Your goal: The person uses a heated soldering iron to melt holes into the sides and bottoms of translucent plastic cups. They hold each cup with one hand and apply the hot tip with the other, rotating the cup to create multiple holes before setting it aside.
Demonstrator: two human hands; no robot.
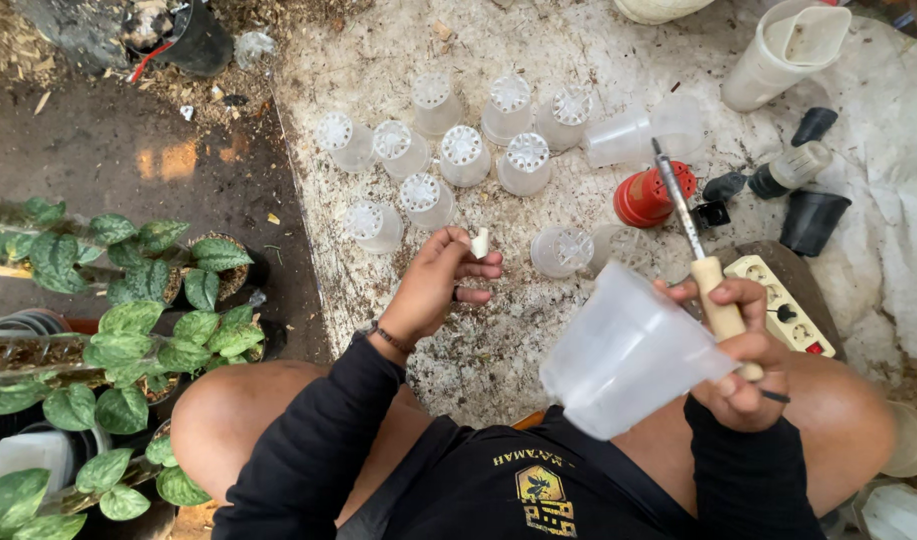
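Sitting with my knees apart, I look down from the head camera at my own two hands. My right hand (740,345) has its fingers (743,292) wrapped tight around the wooden handle of a soldering iron (694,238), whose metal shaft points up and away from me, and the same grip presses a clear plastic cup (626,352) against my palm, tilted with its open mouth toward my lap. My left hand (440,280) hovers over the dirty white ground sheet (378,60), its fingers pinching a small white piece (479,243) at the tips. Just beyond it stand upturned clear pots with perforated bottoms (462,155). A red pot (650,195) lies near the iron's shaft, a white power strip (783,300) beside my right knee, and leafy potted plants (128,330) on my left.
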